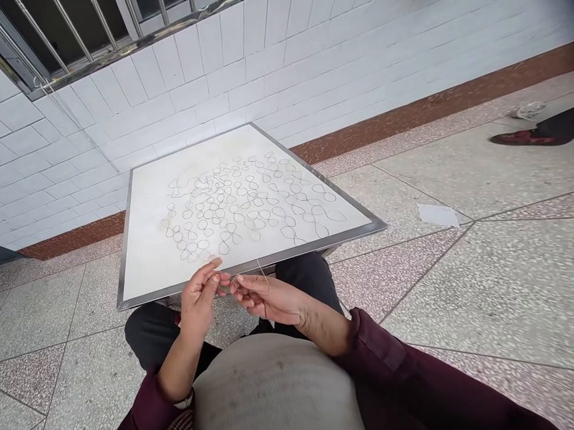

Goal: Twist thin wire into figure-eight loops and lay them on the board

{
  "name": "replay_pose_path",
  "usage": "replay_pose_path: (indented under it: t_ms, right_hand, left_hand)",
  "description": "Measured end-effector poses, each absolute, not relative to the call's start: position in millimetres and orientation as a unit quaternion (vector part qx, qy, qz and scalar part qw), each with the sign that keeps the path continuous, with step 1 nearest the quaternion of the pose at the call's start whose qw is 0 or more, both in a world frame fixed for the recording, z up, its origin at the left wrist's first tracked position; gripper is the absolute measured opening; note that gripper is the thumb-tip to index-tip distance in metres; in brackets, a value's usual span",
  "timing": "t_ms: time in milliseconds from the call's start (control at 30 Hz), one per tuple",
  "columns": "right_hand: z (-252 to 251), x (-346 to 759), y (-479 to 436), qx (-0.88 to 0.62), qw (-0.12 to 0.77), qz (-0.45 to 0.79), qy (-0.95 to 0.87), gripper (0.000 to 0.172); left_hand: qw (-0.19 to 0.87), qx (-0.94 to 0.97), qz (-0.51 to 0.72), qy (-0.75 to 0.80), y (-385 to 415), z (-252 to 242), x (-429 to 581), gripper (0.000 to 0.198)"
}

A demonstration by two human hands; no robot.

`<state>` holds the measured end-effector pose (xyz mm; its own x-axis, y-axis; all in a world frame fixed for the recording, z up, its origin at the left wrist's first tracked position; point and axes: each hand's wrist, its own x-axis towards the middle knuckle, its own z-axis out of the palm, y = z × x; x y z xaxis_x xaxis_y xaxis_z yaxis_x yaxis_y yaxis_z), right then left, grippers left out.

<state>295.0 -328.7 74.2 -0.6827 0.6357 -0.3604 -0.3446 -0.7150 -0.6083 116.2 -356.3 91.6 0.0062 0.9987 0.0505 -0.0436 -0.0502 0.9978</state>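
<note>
1. Our right hand [266,298] has its fingertips pinched together on a thin pale thread [262,271], which stands up past them; the tight pinch looks meant to keep this short length steady.
2. Our left hand [200,299] sits just beside it, its fingers curled together and raised toward the right fingertips. We cannot tell whether it also clamps the thread.
3. These two hands hover at the near edge of one steel-framed white surface [142,270], which seems to rest across our knees [308,280], probably to keep it within easy reach.
4. Dark looped thread [249,204] lies across the middle of the surface, in dozens of figure-eight loops, too many to count exactly, spread flat so that they seem kept from tangling.
5. Farther out are one white tiled wall [309,51], one barred window [68,28], and, on the terrazzo floor [505,264], one paper scrap [437,215] and another person's dark red shoe [524,138].
</note>
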Motion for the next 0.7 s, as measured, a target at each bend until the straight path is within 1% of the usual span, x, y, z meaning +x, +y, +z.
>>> replay_pose_path:
  t_ms: [33,67,100,167,200,233,267,300,367,433,600,700]
  right_hand:
    - [73,297,-327,-0.315,0.308,0.857,-0.267,0.035]
    - [72,299,-326,-0.355,0.362,0.814,-0.282,0.036]
    - [72,303,-325,-0.398,0.435,0.749,-0.303,0.035]
    - [75,309,-324,-0.454,0.566,0.58,-0.37,0.028]
    - [78,311,-324,-0.462,0.593,0.508,-0.421,0.024]
    - [80,312,-326,-0.46,0.588,0.461,-0.479,0.021]
    - [83,311,-328,-0.451,0.558,0.439,-0.541,0.017]
    - [84,309,-330,-0.436,0.517,0.432,-0.597,0.015]
    - [85,302,-335,-0.404,0.452,0.426,-0.672,0.015]
    - [83,295,-337,-0.392,0.428,0.427,-0.693,0.015]
    - [79,292,-335,-0.423,0.421,0.427,-0.679,0.01]
    - [77,292,-334,-0.39,0.403,0.488,-0.669,0.015]
  left_hand:
    - [0.492,0.493,0.527,0.487,-357,92,115,0.04]
    - [0.482,0.486,0.53,0.5,-357,93,114,0.043]
    - [0.474,0.481,0.532,0.511,-358,94,113,0.045]
    - [0.466,0.477,0.528,0.525,-359,96,113,0.047]
    - [0.468,0.478,0.524,0.526,-359,98,113,0.048]
    - [0.474,0.48,0.52,0.524,-360,98,115,0.048]
    - [0.481,0.483,0.516,0.519,-360,99,117,0.048]
    - [0.488,0.486,0.512,0.513,-360,99,119,0.049]
    - [0.501,0.489,0.509,0.501,-361,99,123,0.049]
    - [0.51,0.49,0.506,0.495,-361,98,125,0.05]
    - [0.525,0.481,0.503,0.49,-361,97,123,0.05]
    - [0.532,0.492,0.498,0.477,-361,96,121,0.047]
